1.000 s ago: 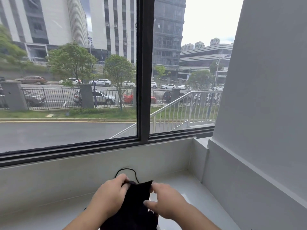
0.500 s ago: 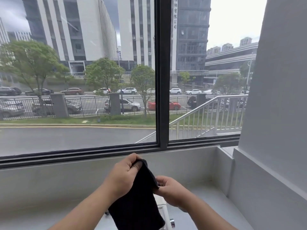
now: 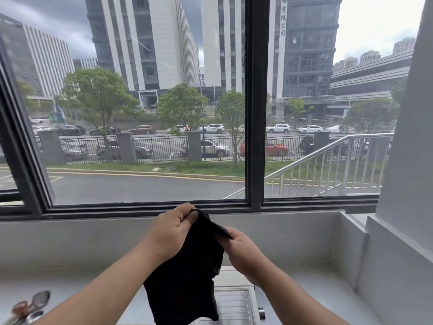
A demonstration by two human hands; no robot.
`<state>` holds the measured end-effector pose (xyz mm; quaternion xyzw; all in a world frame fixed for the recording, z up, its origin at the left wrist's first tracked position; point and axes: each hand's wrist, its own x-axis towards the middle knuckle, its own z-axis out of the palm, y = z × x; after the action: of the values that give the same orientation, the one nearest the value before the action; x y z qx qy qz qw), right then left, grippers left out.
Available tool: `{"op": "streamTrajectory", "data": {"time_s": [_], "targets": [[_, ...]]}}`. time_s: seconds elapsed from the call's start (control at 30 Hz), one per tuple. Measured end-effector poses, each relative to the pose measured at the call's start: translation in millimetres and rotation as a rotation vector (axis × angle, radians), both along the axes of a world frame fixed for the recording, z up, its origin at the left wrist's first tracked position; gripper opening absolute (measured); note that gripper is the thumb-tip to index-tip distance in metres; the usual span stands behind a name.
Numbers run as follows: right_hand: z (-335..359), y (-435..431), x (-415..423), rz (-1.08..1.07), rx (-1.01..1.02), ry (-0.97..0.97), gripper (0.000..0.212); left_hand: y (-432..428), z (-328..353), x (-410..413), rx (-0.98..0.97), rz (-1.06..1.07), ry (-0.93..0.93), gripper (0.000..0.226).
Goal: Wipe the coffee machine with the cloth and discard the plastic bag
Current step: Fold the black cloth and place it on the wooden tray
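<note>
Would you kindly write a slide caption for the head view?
Left hand and right hand pinch the black cloth by its top edge above a white machine.

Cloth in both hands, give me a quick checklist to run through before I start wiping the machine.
1. Grip, left hand: pinches the top edge of the cloth; ok.
2. Grip, right hand: pinches the same edge; ok.
3. The cloth hangs free below both hands: ok.
4. Target in view: only the white top of the coffee machine shows; ok.
5. Contact between the cloth and the machine: cannot tell.
6. Whereabouts of the plastic bag: not in view; cannot tell.
</note>
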<state>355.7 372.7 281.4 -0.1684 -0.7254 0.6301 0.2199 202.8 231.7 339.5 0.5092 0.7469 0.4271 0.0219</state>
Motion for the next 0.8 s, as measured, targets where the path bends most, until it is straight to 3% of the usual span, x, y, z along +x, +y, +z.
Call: {"op": "streamTrajectory", "data": {"time_s": [0.27, 0.37, 0.5, 0.63, 0.73, 0.8], "targets": [[14.2, -9.9, -3.6, 0.046, -0.202, 0.043, 0.033, -22.5, -11.8, -32.9, -0.052, 0.128, 0.102, 0.023], [19.7, -24.5, -12.3, 0.039, -0.177, -0.004, 0.035, -26.2, -14.5, -41.9, -0.045, 0.154, 0.086, 0.025], [26.3, -38.2, -28.0, 0.023, -0.402, -0.081, 0.036, -31.7, -15.6, -55.8, -0.047, 0.21, 0.088, 0.027], [32.8, -50.0, -47.9, 0.055, -0.562, -0.088, 0.063, -34.7, -17.7, -70.6, -0.02, 0.275, 0.065, 0.029], [34.6, -58.7, -57.6, 0.144, -0.553, -0.093, 0.076, -35.1, -17.5, -79.6, -0.007, 0.287, 0.066, 0.029], [35.2, -64.8, -59.1, 0.215, -0.463, -0.149, 0.063, -35.8, -16.2, -85.7, 0.01, 0.296, 0.087, 0.025]]}}
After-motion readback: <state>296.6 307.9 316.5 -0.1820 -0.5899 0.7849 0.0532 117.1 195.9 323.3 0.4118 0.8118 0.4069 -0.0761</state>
